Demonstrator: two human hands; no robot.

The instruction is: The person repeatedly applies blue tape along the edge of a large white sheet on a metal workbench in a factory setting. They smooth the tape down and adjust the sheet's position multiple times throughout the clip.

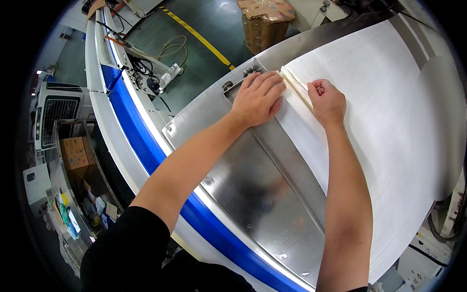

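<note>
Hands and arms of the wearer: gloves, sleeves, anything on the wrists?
Left hand and right hand are both ungloved, with no watch or band showing at either wrist. Forearms are uncovered. The left sleeve is plain black and short, ending near the elbow. On the right, only a sliver of black cloth shows at the lower edge.

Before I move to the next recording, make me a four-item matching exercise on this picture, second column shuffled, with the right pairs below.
Things:
1. left hand
2. right hand
3. floor line
4. taped carton

Places, colours or states:
A. fingers curled, at the white sheet
B. brown
C. fingers extended, near the upper end of the metal strip
D. yellow

Right pairs: 1-C, 2-A, 3-D, 4-B.
</note>
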